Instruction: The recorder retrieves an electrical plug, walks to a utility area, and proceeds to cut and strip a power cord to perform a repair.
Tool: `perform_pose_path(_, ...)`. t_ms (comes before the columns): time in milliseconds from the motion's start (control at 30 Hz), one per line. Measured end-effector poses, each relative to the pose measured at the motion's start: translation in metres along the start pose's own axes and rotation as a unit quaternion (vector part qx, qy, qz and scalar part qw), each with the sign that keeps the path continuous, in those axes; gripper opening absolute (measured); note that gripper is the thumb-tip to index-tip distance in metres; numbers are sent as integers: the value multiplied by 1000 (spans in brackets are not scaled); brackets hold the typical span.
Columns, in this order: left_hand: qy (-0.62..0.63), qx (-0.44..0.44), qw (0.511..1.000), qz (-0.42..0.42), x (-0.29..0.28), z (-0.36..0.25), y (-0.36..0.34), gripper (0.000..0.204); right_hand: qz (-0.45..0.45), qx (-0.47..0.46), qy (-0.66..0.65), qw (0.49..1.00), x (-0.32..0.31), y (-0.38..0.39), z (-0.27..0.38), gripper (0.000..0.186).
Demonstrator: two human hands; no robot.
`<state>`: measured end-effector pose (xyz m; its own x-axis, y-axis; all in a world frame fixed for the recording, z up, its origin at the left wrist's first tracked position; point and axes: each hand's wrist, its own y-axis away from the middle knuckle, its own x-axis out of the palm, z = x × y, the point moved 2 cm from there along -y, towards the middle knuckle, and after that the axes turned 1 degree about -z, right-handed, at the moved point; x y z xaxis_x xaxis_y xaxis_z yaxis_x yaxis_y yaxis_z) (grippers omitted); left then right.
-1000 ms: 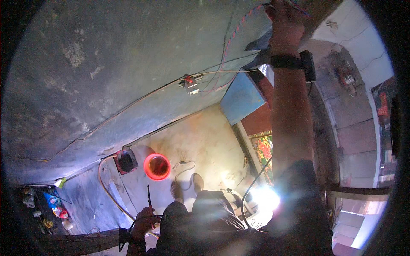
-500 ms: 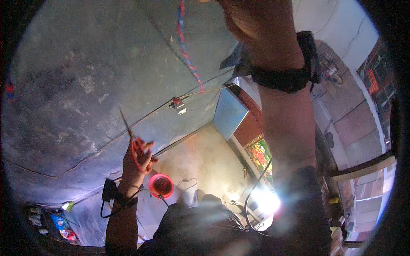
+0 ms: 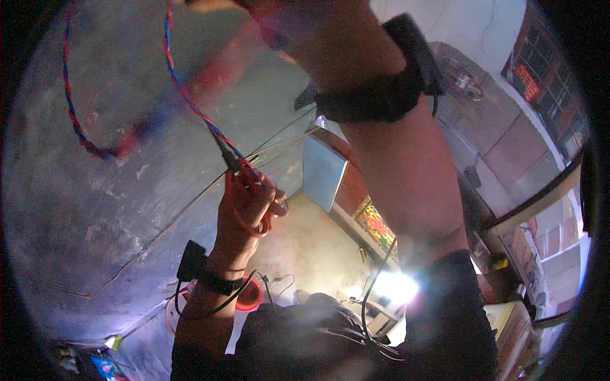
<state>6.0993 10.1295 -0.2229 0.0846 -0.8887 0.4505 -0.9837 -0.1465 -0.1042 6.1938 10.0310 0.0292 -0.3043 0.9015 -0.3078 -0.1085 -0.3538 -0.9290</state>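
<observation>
My left hand (image 3: 254,206) is closed around a pair of scissors with orange-red handles (image 3: 240,219), their dark blades (image 3: 229,157) pointing up. A twisted red and blue wire (image 3: 190,101) runs down from the top edge to the blades and fingers; whether the fingers grip it too is unclear. Another length of this wire (image 3: 68,101) loops at the far left and blurs toward the middle. My right arm reaches up, and my right hand (image 3: 298,32) is cut off by the top edge, its fingers mostly out of view. Black straps circle both wrists.
A stained grey wall (image 3: 127,190) fills the left, with a thin cable along it. Beyond my hands are a blue panel (image 3: 324,173), a bright lamp (image 3: 395,287) and a red bowl-like container (image 3: 251,295), partly behind my left forearm. A barred window (image 3: 549,76) is at upper right.
My left hand has risen to the right with the scissors, whose blades now meet the wire. My right arm has shifted left. More of the wire shows, looping at the left.
</observation>
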Motion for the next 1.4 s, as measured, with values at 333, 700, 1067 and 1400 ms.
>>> perform_pose_path(333,178,-239,952,73,-74,41,69,17,-93,610,-143,774,109,395,38,73)
perform_pose_path(700,79,-373,923,51,-107,131,97,8,20,650,214,729,140,579,262,9)
perform_pose_path(1067,-65,-403,903,133,29,207,123,8,-143,600,434,657,-30,780,355,5)
perform_pose_path(1400,-173,-371,902,136,101,263,116,23,-25,744,511,429,-162,733,327,18)
